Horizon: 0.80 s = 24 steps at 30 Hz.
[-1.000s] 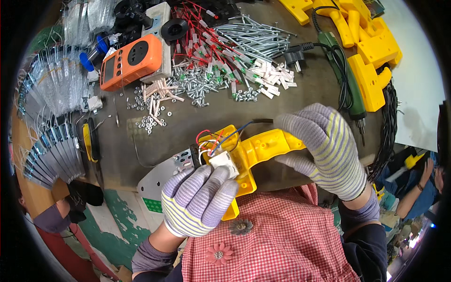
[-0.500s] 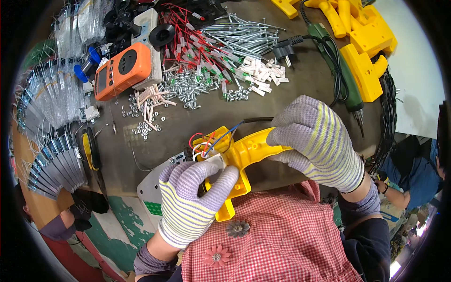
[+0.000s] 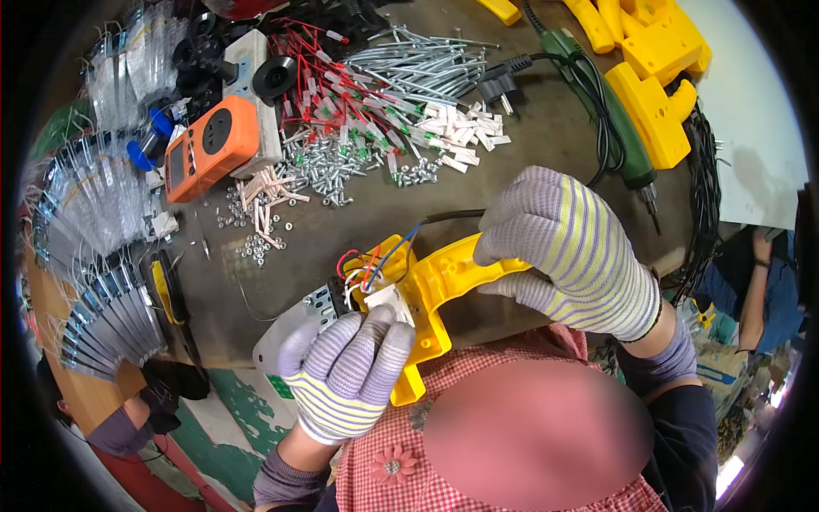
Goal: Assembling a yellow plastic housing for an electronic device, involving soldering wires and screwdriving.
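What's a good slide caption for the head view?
Gloved hands, left and right, hold a yellow casing with exposed wires.

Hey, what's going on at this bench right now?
A person in striped work gloves holds a yellow plastic housing over a cluttered workbench. The right hand grips its handle end, while the left hand presses on a white part with red and blue wires at the open end. An orange meter, loose screws and more yellow housings lie beyond.

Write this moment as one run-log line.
left hand: gloved, pressing white part into yellow housing | right hand: gripping housing handle | wires: exposed | bench: screws behind
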Motion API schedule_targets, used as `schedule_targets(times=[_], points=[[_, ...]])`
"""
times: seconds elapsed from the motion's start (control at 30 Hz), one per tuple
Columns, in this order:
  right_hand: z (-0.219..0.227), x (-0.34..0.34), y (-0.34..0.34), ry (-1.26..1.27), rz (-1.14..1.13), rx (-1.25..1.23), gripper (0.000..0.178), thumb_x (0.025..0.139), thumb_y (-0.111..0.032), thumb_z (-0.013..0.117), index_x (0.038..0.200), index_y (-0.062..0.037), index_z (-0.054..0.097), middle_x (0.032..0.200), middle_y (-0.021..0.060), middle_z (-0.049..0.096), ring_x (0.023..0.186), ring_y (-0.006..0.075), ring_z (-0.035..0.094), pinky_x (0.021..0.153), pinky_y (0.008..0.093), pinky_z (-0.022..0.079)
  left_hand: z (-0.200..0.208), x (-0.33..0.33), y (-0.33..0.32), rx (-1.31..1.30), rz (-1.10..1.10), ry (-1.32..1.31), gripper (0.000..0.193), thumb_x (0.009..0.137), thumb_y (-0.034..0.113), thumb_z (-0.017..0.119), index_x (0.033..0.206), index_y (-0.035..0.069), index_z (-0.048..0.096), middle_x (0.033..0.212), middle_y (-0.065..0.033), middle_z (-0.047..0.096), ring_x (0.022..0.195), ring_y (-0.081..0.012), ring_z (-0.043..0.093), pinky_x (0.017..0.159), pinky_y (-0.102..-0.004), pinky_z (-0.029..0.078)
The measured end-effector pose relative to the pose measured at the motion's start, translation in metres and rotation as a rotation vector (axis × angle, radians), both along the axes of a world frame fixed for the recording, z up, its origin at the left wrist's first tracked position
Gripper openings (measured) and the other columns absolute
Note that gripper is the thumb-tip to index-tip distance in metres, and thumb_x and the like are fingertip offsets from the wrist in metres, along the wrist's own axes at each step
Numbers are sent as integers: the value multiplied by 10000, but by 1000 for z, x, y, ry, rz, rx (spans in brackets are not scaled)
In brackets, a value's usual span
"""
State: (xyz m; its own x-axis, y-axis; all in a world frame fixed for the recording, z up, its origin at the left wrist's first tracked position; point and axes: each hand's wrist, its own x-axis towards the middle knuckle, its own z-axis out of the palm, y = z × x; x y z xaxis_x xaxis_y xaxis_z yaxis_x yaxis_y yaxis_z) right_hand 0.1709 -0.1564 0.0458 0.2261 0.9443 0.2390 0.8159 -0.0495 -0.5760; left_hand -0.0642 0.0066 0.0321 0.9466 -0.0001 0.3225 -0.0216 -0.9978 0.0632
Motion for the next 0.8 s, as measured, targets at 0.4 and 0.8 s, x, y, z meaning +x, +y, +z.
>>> schedule_targets(times=[0.4, 0.8], points=[[-23, 78, -64, -690, -701, -201, 684, 762, -161, 767, 1407, -94, 549, 1058, 184, 614, 1022, 392, 575, 948, 463, 472, 40, 24, 43, -1405, 310, 411, 1002, 780, 82, 777, 1587, -10, 189, 1167, -165, 677, 1056, -195, 655, 927, -319, 507], [2, 80, -46, -575, -569, -513, 709, 729, -230, 749, 1388, -60, 551, 1011, 193, 680, 987, 380, 646, 896, 464, 516, -2, 37, 53, -1670, 234, 373, 918, 841, 85, 784, 1545, -94, 223, 1468, -230, 466, 1303, -244, 501, 1097, -339, 418]])
